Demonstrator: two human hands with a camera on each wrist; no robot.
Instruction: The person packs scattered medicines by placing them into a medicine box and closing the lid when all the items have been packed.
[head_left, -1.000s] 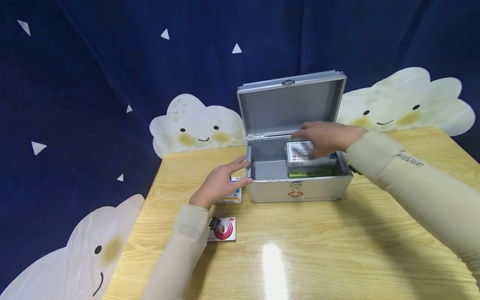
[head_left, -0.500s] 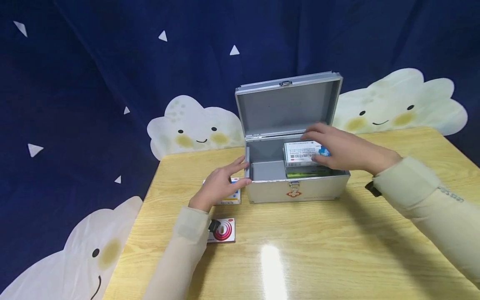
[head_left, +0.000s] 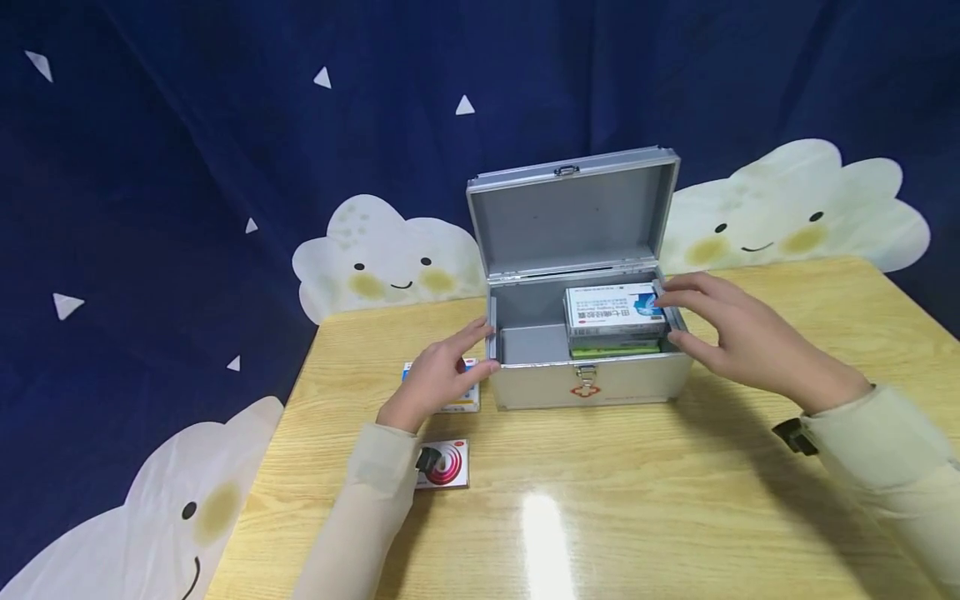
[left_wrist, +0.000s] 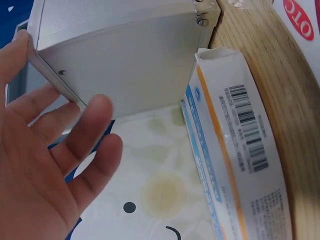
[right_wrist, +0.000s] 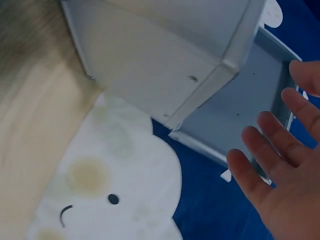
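A silver first-aid case point(head_left: 540, 385) with its lid point(head_left: 573, 217) raised stands on the table. Inside, on the right, lies a stack of medicine boxes, a white and blue medicine box point(head_left: 607, 308) on top and a green one point(head_left: 600, 352) lower down. My left hand point(head_left: 435, 375) is at the case's left wall, fingertips right at the rim, fingers relaxed and spread. At the right rim is my right hand point(head_left: 750, 337), fingers extended and nothing held; in the right wrist view its fingers point(right_wrist: 272, 150) are spread beside the case.
Partly behind my left hand lies a blue and white medicine box point(head_left: 468, 396), with an orange stripe in the left wrist view. Nearer on the wooden table point(head_left: 637, 500) is a box with red rings point(head_left: 450, 463). A dark blue curtain point(head_left: 375, 100) with clouds hangs behind.
My right hand has moved right and toward me, from above the medicine boxes to the case's right rim, uncovering the top box. The left hand has stayed at the left rim.
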